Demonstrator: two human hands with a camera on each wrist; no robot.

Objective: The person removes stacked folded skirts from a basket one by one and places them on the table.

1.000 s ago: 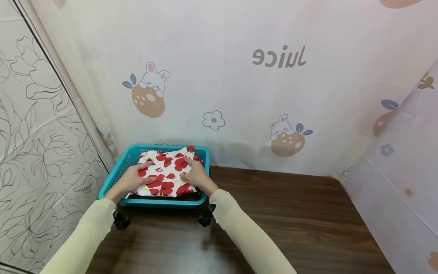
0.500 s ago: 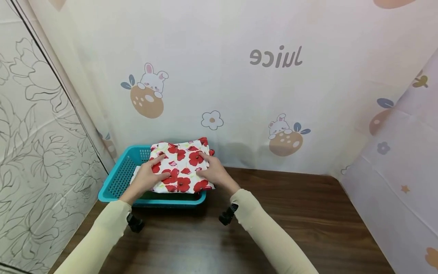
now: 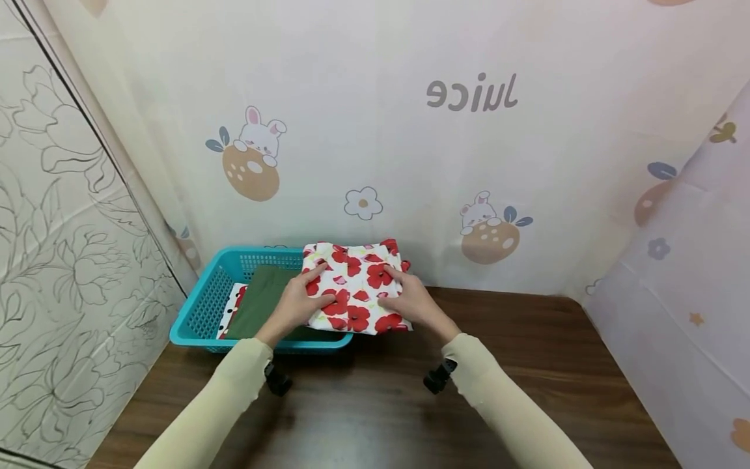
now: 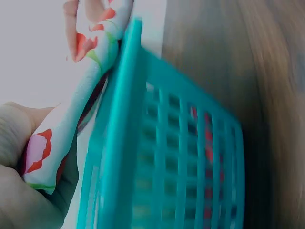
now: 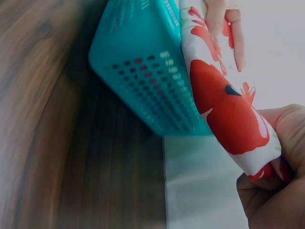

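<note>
A dark brown table (image 3: 545, 371) with streaked wood grain and a soft gloss is enclosed by printed sheets. On the pale back sheet (image 3: 375, 117), rabbits on orange fruit, an outlined flower and mirrored "Juice" lettering (image 3: 471, 92) are shown; the left sheet (image 3: 76, 273) is covered in grey line-drawn blossoms, the right sheet (image 3: 691, 273) in small pastel motifs.

At the table's far left, against the back sheet, a teal plastic basket (image 3: 208, 309) is placed — rectangular, round-cornered, its walls pierced in a grid. A matte green cloth (image 3: 260, 299) is laid flat inside, overlapping a red-and-white cloth (image 3: 230, 309) with black dots.

The white cloth with red flowers (image 3: 359, 290), smooth and folded into a thick rectangle, is held over the basket's right part and past its right rim. Its left side is clamped between the left hand's (image 3: 297, 303) thumb and fingers, its right side likewise by the right hand (image 3: 415, 301). Both forearms are covered by pale yellow sleeves (image 3: 521, 407).
</note>
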